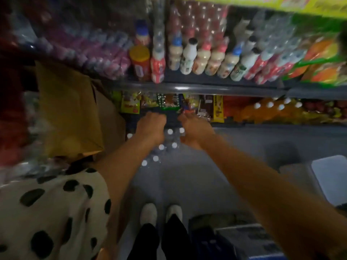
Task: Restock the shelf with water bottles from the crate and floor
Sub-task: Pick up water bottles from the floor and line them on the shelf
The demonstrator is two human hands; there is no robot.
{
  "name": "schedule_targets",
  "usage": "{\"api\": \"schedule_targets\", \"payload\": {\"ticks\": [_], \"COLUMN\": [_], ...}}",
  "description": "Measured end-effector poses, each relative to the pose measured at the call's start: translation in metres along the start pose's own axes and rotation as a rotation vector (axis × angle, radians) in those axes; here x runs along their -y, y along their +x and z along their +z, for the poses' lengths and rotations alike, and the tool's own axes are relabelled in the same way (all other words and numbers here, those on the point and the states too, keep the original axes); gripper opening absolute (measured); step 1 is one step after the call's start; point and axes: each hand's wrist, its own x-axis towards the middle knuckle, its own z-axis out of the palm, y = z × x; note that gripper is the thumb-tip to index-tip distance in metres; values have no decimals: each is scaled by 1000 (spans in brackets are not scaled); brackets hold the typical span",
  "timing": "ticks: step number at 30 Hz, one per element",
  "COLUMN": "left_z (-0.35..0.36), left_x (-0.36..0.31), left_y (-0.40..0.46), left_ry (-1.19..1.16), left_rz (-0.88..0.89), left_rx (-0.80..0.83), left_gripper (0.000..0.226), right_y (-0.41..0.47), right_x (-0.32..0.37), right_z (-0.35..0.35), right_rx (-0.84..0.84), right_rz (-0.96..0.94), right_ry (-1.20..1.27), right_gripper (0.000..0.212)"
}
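Reaching down with both arms toward a cluster of water bottles standing on the floor just in front of the bottom shelf. Left hand knuckles-up above the bottles' left side, fingers curled forward and down; right hand mirrored on the right side, fingers likewise bent. Blurred at the fingertips, so impossible to tell whether either hand actually grips a bottle or merely hovers over the white caps. Judging by the number of caps showing between and below the wrists, probably early or midway: plenty of bottles on the floor awaiting a place, none seen in the hands for certain. No crate clearly identifiable; a dark blue box near the right foot, too dim to name with confidence.

Grey, smooth floor, dimly lit. Above, a shelf edge carrying milky drink bottles and red-labelled ones, with wrapped packs of clear bottles further back. Snack packets and orange drinks on the low tier. Brown cardboard box at left, white shoes below.
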Motion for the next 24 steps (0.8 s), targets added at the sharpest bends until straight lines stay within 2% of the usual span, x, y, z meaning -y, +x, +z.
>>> {"api": "schedule_targets", "payload": {"ticks": [8, 13, 18, 24], "left_z": [183, 266, 310, 325], "left_x": [53, 69, 83, 92], "left_y": [74, 114, 145, 161], "left_ry": [29, 41, 61, 37], "left_rz": [-89, -100, -92, -84], "left_rx": [142, 117, 103, 70], "left_gripper": [34, 44, 50, 49], "right_y": [78, 125, 167, 191], "right_x": [-38, -48, -51, -57], "right_z": [190, 282, 337, 358], "right_rx": [146, 172, 149, 104], "right_rz": [104, 148, 176, 129], "right_ry": [51, 39, -17, -134], "right_gripper": [61, 68, 73, 55]}}
